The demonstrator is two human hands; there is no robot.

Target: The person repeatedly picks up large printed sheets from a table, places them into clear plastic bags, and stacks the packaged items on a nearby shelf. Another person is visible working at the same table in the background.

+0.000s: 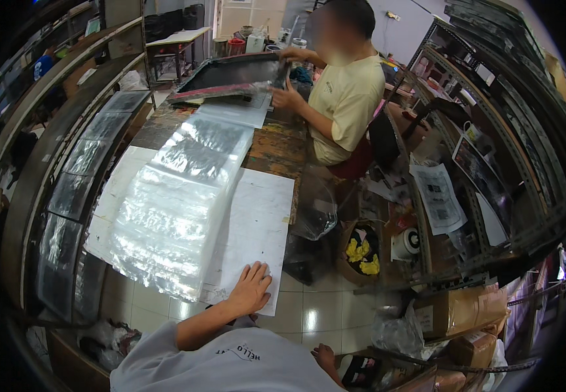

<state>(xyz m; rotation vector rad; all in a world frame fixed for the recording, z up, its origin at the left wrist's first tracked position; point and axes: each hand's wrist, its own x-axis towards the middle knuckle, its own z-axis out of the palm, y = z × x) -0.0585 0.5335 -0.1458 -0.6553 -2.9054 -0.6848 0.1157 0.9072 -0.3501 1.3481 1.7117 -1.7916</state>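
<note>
My left hand [251, 288] lies flat, fingers apart, on the near right part of a large white board [257, 215]. To its left, a stack of clear plastic sleeves [165, 222] covers much of the board, with light glaring off it. My right hand [324, 357] hangs low by my side, holding nothing that I can see; its fingers are small in view and look loosely apart. Across the worktable a co-worker in a pale yellow shirt [345, 108] grips the edge of a dark framed screen [230, 75], tilted up over the far end of the plastic.
A drying rack [67, 189] with clear sheets runs along the left. Metal shelving [466, 144] with papers fills the right. Cardboard boxes [459, 310] sit at lower right, and a bin with yellow scraps [361, 251] stands beside the paint-stained wooden table [273, 150]. Containers [255, 44] line the back.
</note>
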